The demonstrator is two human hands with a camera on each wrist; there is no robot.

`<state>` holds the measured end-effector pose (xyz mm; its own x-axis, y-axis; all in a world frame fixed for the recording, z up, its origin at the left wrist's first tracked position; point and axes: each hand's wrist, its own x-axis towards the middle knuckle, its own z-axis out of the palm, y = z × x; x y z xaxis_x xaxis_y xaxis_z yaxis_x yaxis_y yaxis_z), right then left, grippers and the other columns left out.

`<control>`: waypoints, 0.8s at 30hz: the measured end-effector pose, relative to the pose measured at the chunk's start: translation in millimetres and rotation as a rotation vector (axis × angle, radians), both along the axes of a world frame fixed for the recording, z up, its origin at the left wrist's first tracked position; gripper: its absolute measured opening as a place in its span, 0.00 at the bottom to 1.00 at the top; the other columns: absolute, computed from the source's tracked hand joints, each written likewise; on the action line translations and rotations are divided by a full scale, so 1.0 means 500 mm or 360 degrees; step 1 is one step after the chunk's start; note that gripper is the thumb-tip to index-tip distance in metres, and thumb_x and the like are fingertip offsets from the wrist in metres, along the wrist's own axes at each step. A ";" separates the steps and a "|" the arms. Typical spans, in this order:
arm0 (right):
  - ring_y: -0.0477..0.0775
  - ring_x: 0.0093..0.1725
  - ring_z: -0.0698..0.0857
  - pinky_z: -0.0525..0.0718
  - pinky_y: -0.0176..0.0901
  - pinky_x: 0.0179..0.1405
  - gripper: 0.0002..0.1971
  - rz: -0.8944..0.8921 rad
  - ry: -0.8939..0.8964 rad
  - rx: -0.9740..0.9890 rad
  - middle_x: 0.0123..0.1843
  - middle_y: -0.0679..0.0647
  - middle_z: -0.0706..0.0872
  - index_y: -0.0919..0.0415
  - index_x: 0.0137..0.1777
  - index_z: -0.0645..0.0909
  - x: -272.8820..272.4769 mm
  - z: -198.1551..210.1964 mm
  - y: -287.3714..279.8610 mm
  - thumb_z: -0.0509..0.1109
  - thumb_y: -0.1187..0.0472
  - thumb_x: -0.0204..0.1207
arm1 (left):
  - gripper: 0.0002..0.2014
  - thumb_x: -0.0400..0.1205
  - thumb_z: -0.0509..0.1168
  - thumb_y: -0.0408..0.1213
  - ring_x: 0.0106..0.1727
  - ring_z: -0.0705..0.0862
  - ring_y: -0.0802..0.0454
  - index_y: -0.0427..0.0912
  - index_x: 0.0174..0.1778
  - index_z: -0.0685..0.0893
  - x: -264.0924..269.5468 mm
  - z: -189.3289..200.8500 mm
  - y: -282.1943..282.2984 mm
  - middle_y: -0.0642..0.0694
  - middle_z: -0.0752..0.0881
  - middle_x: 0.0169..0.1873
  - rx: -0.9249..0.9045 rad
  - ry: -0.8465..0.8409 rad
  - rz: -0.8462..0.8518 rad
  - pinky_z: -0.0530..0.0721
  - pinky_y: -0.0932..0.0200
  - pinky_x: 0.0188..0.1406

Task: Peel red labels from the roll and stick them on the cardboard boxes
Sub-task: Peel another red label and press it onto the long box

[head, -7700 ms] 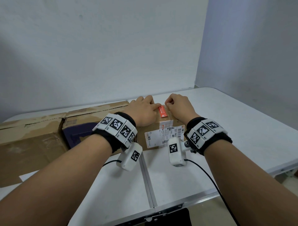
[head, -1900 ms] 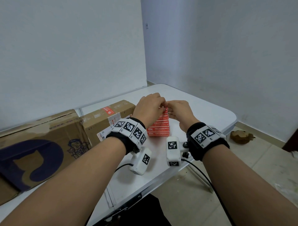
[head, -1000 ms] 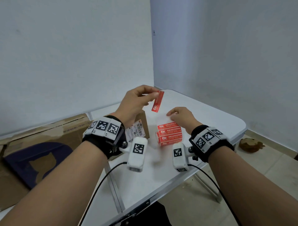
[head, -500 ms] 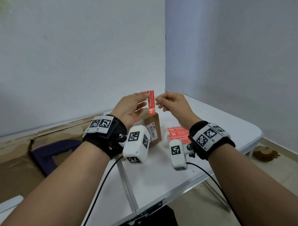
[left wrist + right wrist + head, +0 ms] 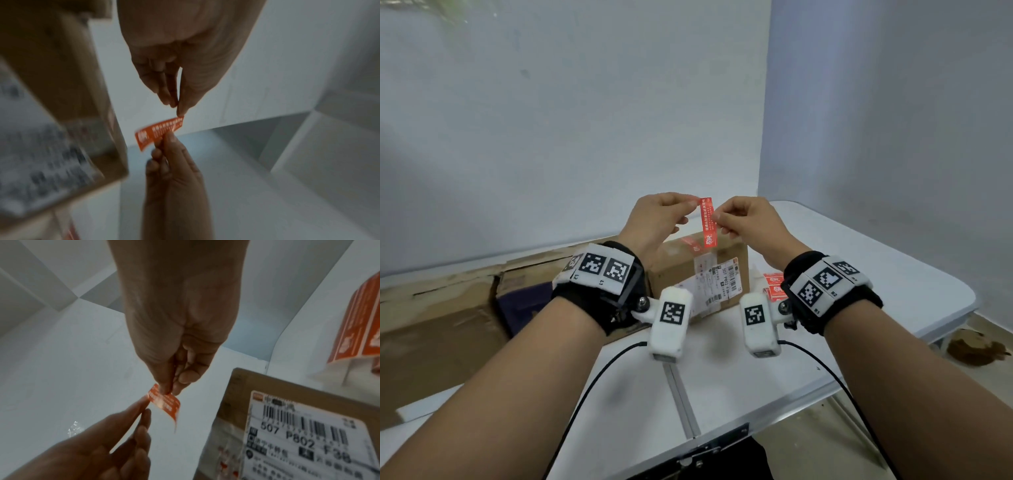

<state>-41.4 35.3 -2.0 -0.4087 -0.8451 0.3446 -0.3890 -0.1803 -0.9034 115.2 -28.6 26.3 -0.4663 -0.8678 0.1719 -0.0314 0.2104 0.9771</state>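
A red label (image 5: 707, 221) hangs upright in the air above a small cardboard box (image 5: 674, 274). My left hand (image 5: 693, 204) pinches the label's top end between thumb and fingertip. My right hand (image 5: 717, 218) pinches its right edge a little lower. In the left wrist view the label (image 5: 160, 133) runs between the left fingers (image 5: 180, 107) and the right hand (image 5: 170, 162). The right wrist view shows the label (image 5: 164, 402) curling downward. The box carries another red label (image 5: 690, 245) on top. The label roll (image 5: 774, 289) lies right of the box, partly hidden by my right wrist.
A white shipping label (image 5: 717, 281) covers the small box's front. A large worn cardboard box (image 5: 431, 325) with a dark blue print fills the table's left side. The white folding table (image 5: 876, 274) ends close on the right, and a wall corner stands behind it.
My left hand lifted the peeled label off the roll and over the small box. My right hand left the roll, rose to the label and now pinches its edge.
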 end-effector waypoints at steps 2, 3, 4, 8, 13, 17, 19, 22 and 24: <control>0.42 0.30 0.81 0.81 0.31 0.32 0.03 -0.0014 -0.0023 0.0043 0.34 0.51 0.86 0.65 0.45 0.87 0.011 0.000 -0.016 0.73 0.65 0.76 | 0.11 0.80 0.68 0.36 0.38 0.83 0.58 0.44 0.58 0.88 0.039 -0.005 -0.017 0.52 0.87 0.42 -0.0220 -0.0041 0.0099 0.80 0.64 0.42; 0.43 0.31 0.81 0.81 0.32 0.32 0.03 -0.0013 -0.0059 0.0065 0.34 0.51 0.86 0.65 0.45 0.87 0.017 0.001 -0.023 0.73 0.65 0.76 | 0.11 0.80 0.68 0.36 0.37 0.84 0.58 0.45 0.58 0.88 0.063 -0.008 -0.027 0.51 0.87 0.42 -0.0291 -0.0054 0.0170 0.81 0.63 0.42; 0.44 0.31 0.81 0.81 0.31 0.31 0.04 0.0004 -0.0118 0.0086 0.35 0.52 0.86 0.66 0.46 0.87 0.024 0.003 -0.030 0.72 0.65 0.76 | 0.10 0.80 0.68 0.36 0.37 0.85 0.57 0.47 0.56 0.89 0.089 -0.012 -0.038 0.52 0.87 0.42 -0.0349 -0.0090 0.0250 0.82 0.62 0.44; 0.46 0.33 0.78 0.81 0.30 0.27 0.10 0.0196 -0.0533 0.0113 0.38 0.55 0.84 0.71 0.51 0.87 0.068 0.015 -0.063 0.72 0.63 0.78 | 0.09 0.81 0.66 0.37 0.48 0.87 0.55 0.48 0.51 0.91 0.201 -0.031 -0.060 0.52 0.90 0.45 -0.0659 -0.0584 0.0494 0.81 0.62 0.53; 0.44 0.34 0.79 0.78 0.32 0.35 0.06 0.0383 -0.0626 0.0120 0.38 0.53 0.85 0.68 0.49 0.85 0.143 0.029 -0.117 0.69 0.64 0.80 | 0.11 0.83 0.63 0.35 0.60 0.85 0.48 0.43 0.57 0.89 0.304 -0.047 -0.067 0.45 0.90 0.57 -0.0971 -0.1064 0.0622 0.76 0.60 0.62; 0.45 0.34 0.80 0.79 0.31 0.34 0.05 0.0486 -0.0618 0.0155 0.37 0.53 0.85 0.65 0.46 0.85 0.192 0.032 -0.148 0.69 0.64 0.79 | 0.13 0.84 0.62 0.38 0.61 0.85 0.43 0.43 0.60 0.88 0.342 -0.060 -0.063 0.43 0.90 0.58 -0.1048 -0.1269 0.0602 0.77 0.57 0.60; 0.45 0.34 0.80 0.80 0.31 0.35 0.05 0.0511 -0.0569 0.0166 0.38 0.53 0.85 0.65 0.46 0.86 0.209 0.030 -0.159 0.70 0.63 0.79 | 0.13 0.84 0.62 0.38 0.59 0.86 0.42 0.43 0.59 0.89 0.346 -0.067 -0.060 0.42 0.91 0.56 -0.1096 -0.1290 0.0568 0.77 0.58 0.57; 0.44 0.35 0.81 0.81 0.32 0.37 0.06 0.0552 -0.0429 0.0205 0.38 0.53 0.86 0.64 0.46 0.86 0.239 0.030 -0.175 0.70 0.63 0.79 | 0.13 0.84 0.62 0.38 0.55 0.87 0.43 0.42 0.57 0.90 0.352 -0.074 -0.064 0.42 0.92 0.52 -0.1089 -0.1285 0.0541 0.78 0.58 0.54; 0.44 0.35 0.81 0.81 0.33 0.38 0.06 0.0576 -0.0314 0.0235 0.38 0.52 0.85 0.64 0.45 0.86 0.259 0.029 -0.186 0.69 0.62 0.79 | 0.13 0.84 0.62 0.38 0.54 0.87 0.44 0.40 0.55 0.90 0.353 -0.076 -0.071 0.42 0.92 0.51 -0.1084 -0.1292 0.0504 0.80 0.55 0.57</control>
